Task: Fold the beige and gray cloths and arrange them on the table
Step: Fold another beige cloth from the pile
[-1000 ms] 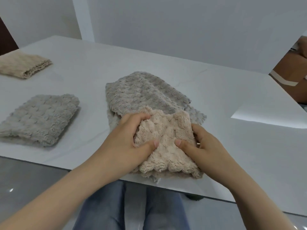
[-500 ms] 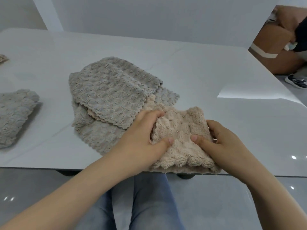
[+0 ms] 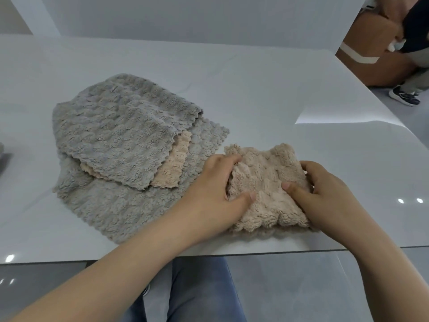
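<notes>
The folded beige cloth (image 3: 267, 189) sits plump and rumpled right by the table's (image 3: 278, 89) near edge, right of centre. Left of the table's middle lies a loose stack: the bottom gray cloth (image 3: 116, 210) spread flat, a second beige cloth (image 3: 173, 168) peeking out, the top gray cloth (image 3: 120, 135) folded over both.

The left hand (image 3: 213, 194) and right hand (image 3: 325, 194) have slid the folded fluffy beige cloth (image 3: 267, 189) rightward off the pile of loose gray fleece cloths (image 3: 116, 140) onto the bare white tabletop (image 3: 255, 89) just beside it, near the front edge. This uncovers 1 flat beige cloth (image 3: 173, 166) sandwiched between 2 gray layers.
</notes>
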